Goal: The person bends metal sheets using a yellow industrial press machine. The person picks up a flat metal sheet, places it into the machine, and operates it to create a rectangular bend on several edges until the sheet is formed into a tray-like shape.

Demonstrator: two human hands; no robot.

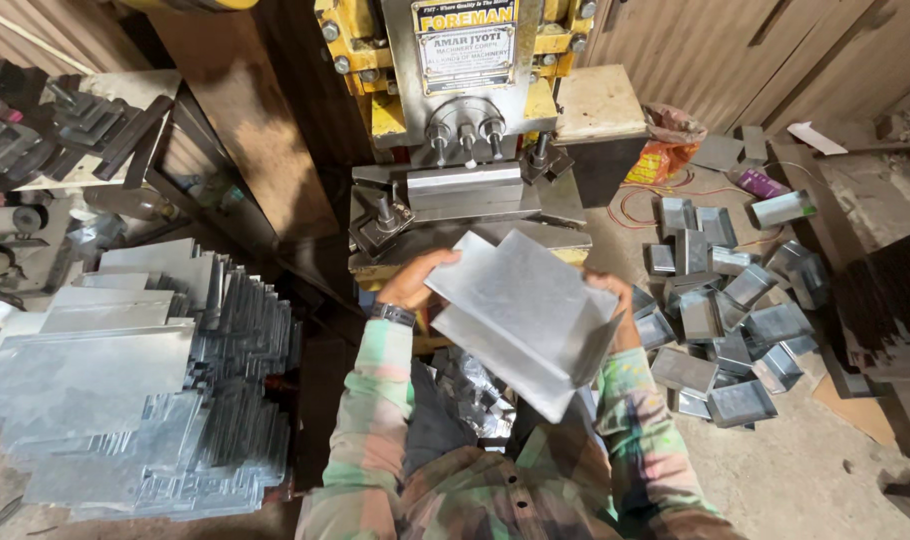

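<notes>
Both forearms come up from the bottom edge in checked sleeves and meet just in front of the press [470, 120]. Left hand [415, 278] is raised, wrist bent, watch [393, 314] showing on the wrist; its fingers curl over the near-left edge of the sheet [520, 310]. Right hand [615, 305] sits mostly behind the sheet's right side, only knuckles and part of the wrist visible.

Sheet: grey galvanised metal, dull and a bit smudged, already bent, with one broad flat face toward the camera and a flange folded down along the right and lower edges. It is held tilted, off the press bed, just below the die [465, 190], over the person's lap.

Grip: left fingers closed on the sheet edge, thumb underneath. Right hand clamps the folded right edge; finger spread is hidden by the metal.

Left of the press: big stack of flat blanks [125, 380]. Right of the press, on the floor: loose pile of small folded trays [725, 320]. Scrap offcuts [475, 395] lie below the sheet, between the arms.
</notes>
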